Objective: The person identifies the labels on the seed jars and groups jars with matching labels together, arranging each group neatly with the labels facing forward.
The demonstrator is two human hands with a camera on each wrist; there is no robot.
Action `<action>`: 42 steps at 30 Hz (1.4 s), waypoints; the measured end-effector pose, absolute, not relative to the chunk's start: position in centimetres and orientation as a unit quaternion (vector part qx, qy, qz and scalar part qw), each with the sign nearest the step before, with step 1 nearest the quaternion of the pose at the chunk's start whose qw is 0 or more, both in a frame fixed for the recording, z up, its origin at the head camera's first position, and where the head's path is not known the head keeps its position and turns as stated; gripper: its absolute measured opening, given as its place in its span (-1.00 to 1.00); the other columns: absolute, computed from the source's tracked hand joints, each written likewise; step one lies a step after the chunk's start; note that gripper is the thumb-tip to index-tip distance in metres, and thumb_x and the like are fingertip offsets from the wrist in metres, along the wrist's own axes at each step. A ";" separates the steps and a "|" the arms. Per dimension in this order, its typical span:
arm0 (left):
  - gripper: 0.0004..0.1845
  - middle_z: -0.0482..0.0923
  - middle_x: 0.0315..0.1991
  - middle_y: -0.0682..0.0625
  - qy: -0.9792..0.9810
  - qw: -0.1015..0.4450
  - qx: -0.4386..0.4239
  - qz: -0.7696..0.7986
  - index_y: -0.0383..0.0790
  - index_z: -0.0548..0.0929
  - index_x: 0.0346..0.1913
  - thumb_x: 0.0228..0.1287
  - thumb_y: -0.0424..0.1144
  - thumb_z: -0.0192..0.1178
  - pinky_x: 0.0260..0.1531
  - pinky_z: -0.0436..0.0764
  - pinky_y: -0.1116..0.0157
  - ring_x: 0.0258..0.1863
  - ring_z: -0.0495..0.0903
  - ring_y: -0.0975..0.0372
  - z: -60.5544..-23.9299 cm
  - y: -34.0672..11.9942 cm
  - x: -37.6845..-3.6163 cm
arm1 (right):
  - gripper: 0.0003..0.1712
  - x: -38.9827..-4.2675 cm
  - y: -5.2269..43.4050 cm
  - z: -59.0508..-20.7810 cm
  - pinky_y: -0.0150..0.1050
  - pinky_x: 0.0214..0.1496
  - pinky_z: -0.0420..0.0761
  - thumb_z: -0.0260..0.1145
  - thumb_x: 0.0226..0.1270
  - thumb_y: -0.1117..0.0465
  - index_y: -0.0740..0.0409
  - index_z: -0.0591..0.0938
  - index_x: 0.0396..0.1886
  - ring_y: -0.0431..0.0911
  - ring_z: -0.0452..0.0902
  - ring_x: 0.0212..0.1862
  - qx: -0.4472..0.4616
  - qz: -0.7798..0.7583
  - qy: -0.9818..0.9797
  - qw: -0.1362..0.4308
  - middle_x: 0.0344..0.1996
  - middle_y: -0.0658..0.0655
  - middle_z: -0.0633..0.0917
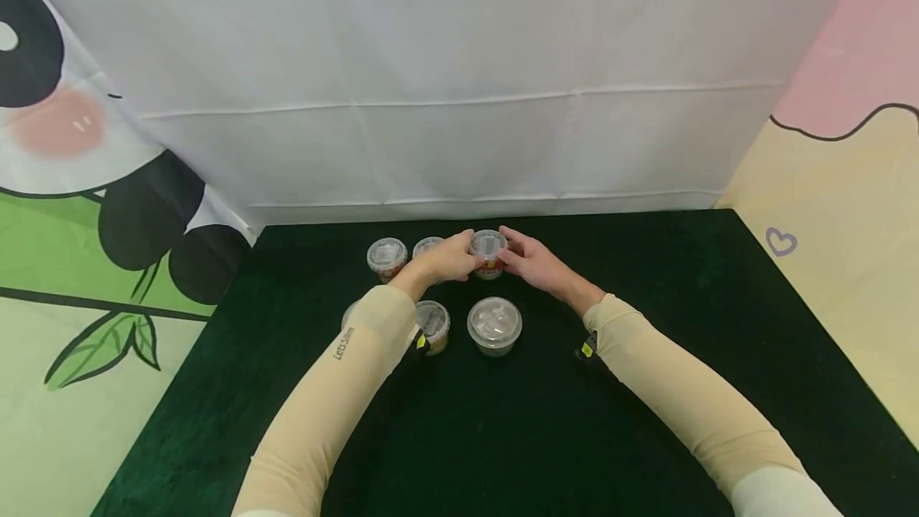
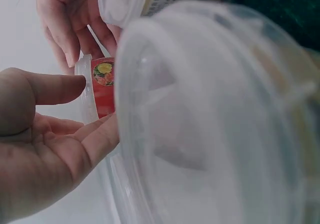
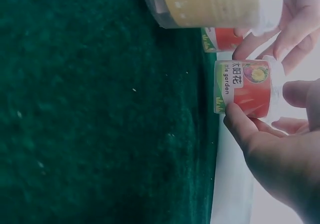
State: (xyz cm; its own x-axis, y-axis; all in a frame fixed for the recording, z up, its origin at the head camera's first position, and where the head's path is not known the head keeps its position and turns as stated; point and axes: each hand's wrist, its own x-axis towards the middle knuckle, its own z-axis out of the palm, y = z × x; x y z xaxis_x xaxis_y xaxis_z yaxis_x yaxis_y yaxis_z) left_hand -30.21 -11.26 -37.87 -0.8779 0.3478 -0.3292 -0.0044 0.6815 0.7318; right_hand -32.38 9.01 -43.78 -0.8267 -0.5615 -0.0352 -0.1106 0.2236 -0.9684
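Both hands were on one small red-labelled cup [image 1: 489, 254], which stood near the far edge of the dark green surface [image 1: 646, 389], about mid-width. Left hand [image 1: 447, 259] came in from the cup's left, right hand [image 1: 530, 263] from its right. Cup had a clear lid and stood upright.

Left fingers [image 2: 55, 90]: thumb and fingers curled round the cup's lid rim and side, per the left wrist view, where the cup [image 2: 102, 86] showed only as a red strip behind a big clear lid [image 2: 215, 119] filling the frame. Right hand's fingers [image 2: 62, 31] were visible there too, on the cup's other side.

Right fingers [image 3: 240, 121]: thumb under the label, other fingers over the lid end, pinching the cup [image 3: 245, 88]. So both hands were gripping it. Cannot tell whether the cup was touching the surface or lifted.

Other cups around it:
- two lidded cups to its left along the far edge, one [image 1: 387, 257] clear of the hands, one [image 1: 427, 246] partly behind the left hand
- nearer the person, a wider cup with a clear domed lid [image 1: 494, 325], and a smaller lidded cup [image 1: 433, 325] just beside the left sleeve [image 1: 337, 389]
- one more lid edge poked out behind that sleeve, mostly hidden

Both forearms wore beige sleeves; white cloth hung behind the surface's far edge.
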 end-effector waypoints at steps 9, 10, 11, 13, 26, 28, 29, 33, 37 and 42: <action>-0.22 -0.14 0.62 -0.27 0.892 0.245 0.091 0.368 -0.40 -0.18 0.60 0.58 -0.24 0.01 0.13 0.60 0.15 0.30 0.48 -0.06 -38.3 -11.5 -30.2 | -0.30 -32.0 8.8 -44.0 0.01 0.37 0.42 -0.03 0.69 0.17 0.21 -0.04 0.65 0.20 0.32 0.42 -0.239 -0.548 0.778 0.192 0.34 0.41 0.37; -0.22 -0.13 0.61 -0.27 0.892 0.247 0.092 0.368 -0.41 -0.18 0.60 0.58 -0.25 0.00 0.12 0.61 0.16 0.29 0.49 -0.06 -38.4 -11.5 -30.2 | -0.30 -32.0 8.9 -44.0 -0.01 0.37 0.43 -0.03 0.69 0.17 0.20 -0.04 0.65 0.19 0.32 0.41 -0.237 -0.547 0.780 0.193 0.35 0.40 0.37; -0.23 -0.11 0.61 -0.28 0.892 0.247 0.095 0.366 -0.41 -0.17 0.60 0.58 -0.25 0.01 0.11 0.61 0.16 0.28 0.50 -0.07 -38.4 -11.5 -30.2 | -0.30 -31.9 8.9 -44.0 -0.01 0.37 0.43 -0.02 0.69 0.18 0.20 -0.04 0.65 0.19 0.33 0.41 -0.237 -0.544 0.781 0.194 0.35 0.39 0.36; -0.24 -0.04 0.59 -0.30 0.894 0.242 0.103 0.364 -0.44 -0.13 0.59 0.56 -0.28 0.01 0.08 0.63 0.17 0.26 0.51 -0.07 -38.5 -11.4 -30.3 | -0.30 -32.0 9.0 -44.1 -0.02 0.36 0.44 -0.02 0.69 0.18 0.19 -0.03 0.65 0.18 0.34 0.40 -0.233 -0.540 0.784 0.197 0.36 0.38 0.37; -0.31 0.44 0.33 -0.33 0.928 0.188 0.146 0.287 -0.47 0.10 0.55 0.52 -0.26 0.09 0.06 0.61 0.12 -0.19 0.70 0.08 -38.7 -11.3 -30.6 | -0.30 -32.3 9.1 -44.4 0.01 0.34 0.47 -0.01 0.69 0.15 0.21 -0.02 0.64 0.18 0.35 0.40 -0.219 -0.533 0.791 0.207 0.37 0.37 0.37; -0.32 0.41 0.36 -0.33 0.928 0.190 0.147 0.283 -0.46 0.11 0.55 0.54 -0.26 0.09 0.06 0.62 0.12 -0.18 0.70 0.10 -38.7 -11.4 -30.6 | -0.30 -32.3 9.0 -44.4 0.03 0.33 0.47 -0.02 0.69 0.14 0.22 -0.02 0.64 0.19 0.34 0.40 -0.219 -0.529 0.793 0.206 0.38 0.38 0.36; -0.32 0.38 0.39 -0.33 0.928 0.192 0.147 0.282 -0.46 0.10 0.55 0.54 -0.26 0.08 0.06 0.62 0.11 -0.17 0.70 0.09 -38.8 -11.5 -30.6 | -0.30 -32.2 8.9 -44.4 0.04 0.33 0.47 -0.03 0.70 0.14 0.22 -0.03 0.64 0.20 0.35 0.40 -0.219 -0.526 0.795 0.206 0.37 0.39 0.36; -0.32 0.32 0.43 -0.33 0.923 0.207 0.148 0.288 -0.46 0.09 0.55 0.55 -0.28 0.08 0.07 0.62 0.10 -0.11 0.71 0.02 -39.0 -11.7 -30.6 | -0.33 -31.8 8.5 -44.1 0.07 0.31 0.49 -0.04 0.70 0.14 0.22 0.00 0.63 0.21 0.38 0.36 -0.217 -0.505 0.807 0.214 0.33 0.39 0.38; -0.30 0.26 0.46 -0.35 0.914 0.223 0.145 0.306 -0.48 0.04 0.56 0.54 -0.31 0.08 0.02 0.66 0.15 -0.02 0.69 -0.06 -39.1 -11.8 -30.4 | -0.35 -31.4 8.4 -43.9 0.09 0.29 0.51 -0.04 0.70 0.15 0.22 0.02 0.62 0.21 0.42 0.33 -0.216 -0.488 0.817 0.218 0.30 0.39 0.41; -0.31 0.27 0.44 -0.37 0.915 0.219 0.149 0.305 -0.51 0.04 0.55 0.54 -0.32 0.08 -0.03 0.68 0.18 -0.03 0.69 -0.07 -38.8 -11.9 -30.1 | -0.33 -31.1 8.2 -43.6 0.12 0.28 0.51 -0.06 0.70 0.16 0.26 -0.02 0.62 0.24 0.38 0.36 -0.223 -0.488 0.816 0.215 0.35 0.43 0.36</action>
